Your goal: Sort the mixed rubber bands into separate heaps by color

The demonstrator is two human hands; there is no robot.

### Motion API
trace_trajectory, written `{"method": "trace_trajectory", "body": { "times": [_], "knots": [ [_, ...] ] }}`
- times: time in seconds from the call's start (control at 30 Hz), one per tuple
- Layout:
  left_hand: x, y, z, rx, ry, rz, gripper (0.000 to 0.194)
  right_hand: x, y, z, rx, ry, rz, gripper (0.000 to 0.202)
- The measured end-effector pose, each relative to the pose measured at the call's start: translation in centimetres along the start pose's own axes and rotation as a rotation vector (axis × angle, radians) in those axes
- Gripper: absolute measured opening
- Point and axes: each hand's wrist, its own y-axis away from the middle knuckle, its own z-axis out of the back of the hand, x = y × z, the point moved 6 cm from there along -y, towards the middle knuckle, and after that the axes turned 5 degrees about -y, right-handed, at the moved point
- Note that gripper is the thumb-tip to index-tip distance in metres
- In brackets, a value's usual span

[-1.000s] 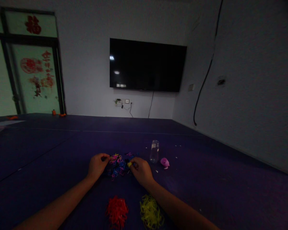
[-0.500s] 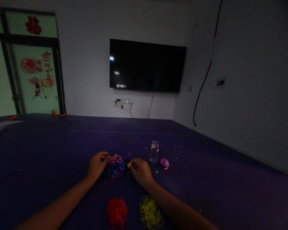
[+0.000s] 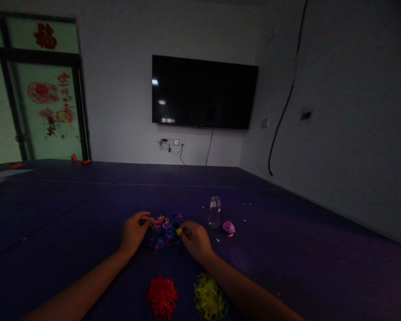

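Note:
A mixed pile of small coloured rubber bands [image 3: 163,232], mostly blue, pink and black, lies on the dark purple surface between my hands. My left hand [image 3: 133,232] is at the pile's left edge, fingers curled and thumb close to the index finger; anything between the tips is too small to make out. On the other side, my right hand [image 3: 196,240] pinches yellow rubber bands [image 3: 179,231] between thumb and fingers. Nearer to me lie a heap of red rubber bands [image 3: 162,296] and a heap of yellow-green rubber bands [image 3: 210,296], the latter beside my right forearm.
Right of the pile stands a clear bottle [image 3: 214,213], with a small pink cup-like piece [image 3: 229,228] beside it. White scraps are scattered nearby. A wall with a dark television [image 3: 203,92] rises behind; a black cable [image 3: 281,120] hangs at the right.
Both hands hold nearly the same places and grips. The view has shifted very slightly; the piles, bottle and pink piece stay put.

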Motion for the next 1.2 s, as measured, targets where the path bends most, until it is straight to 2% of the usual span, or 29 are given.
{"method": "trace_trajectory", "body": {
  "times": [0.23, 0.4, 0.47, 0.67, 0.8, 1.0, 1.2],
  "knots": [
    [-0.8, 0.0, -1.0, 0.084, -0.057, -0.099, 0.018, 0.1, 0.0, -0.1, 0.010, 0.012, 0.008, 0.010],
    [-0.6, 0.0, -2.2, 0.249, -0.046, -0.098, 0.021, 0.1, 0.0, 0.0, 0.013, 0.013, 0.001, 0.010],
    [-0.4, 0.0, -2.5, 0.272, -0.041, -0.104, 0.023, 0.2, 0.1, 0.0, 0.016, 0.007, 0.003, 0.009],
    [-0.5, -0.1, -2.3, 0.231, -0.198, -0.143, 0.027, 0.2, 0.0, 0.0, 0.022, 0.010, 0.009, 0.010],
    [-0.9, 0.1, -2.3, 0.246, -0.245, -0.176, 0.026, 0.2, 0.1, -0.1, 0.022, 0.010, 0.012, 0.010],
    [-0.9, 0.0, -2.2, 0.229, -0.239, -0.170, 0.025, 0.0, 0.1, -0.2, 0.023, 0.019, 0.012, 0.011],
    [-1.2, 0.1, -1.8, 0.163, -0.143, -0.170, 0.020, 0.1, 0.1, -0.1, 0.019, 0.013, 0.010, 0.012]
  ]
}}
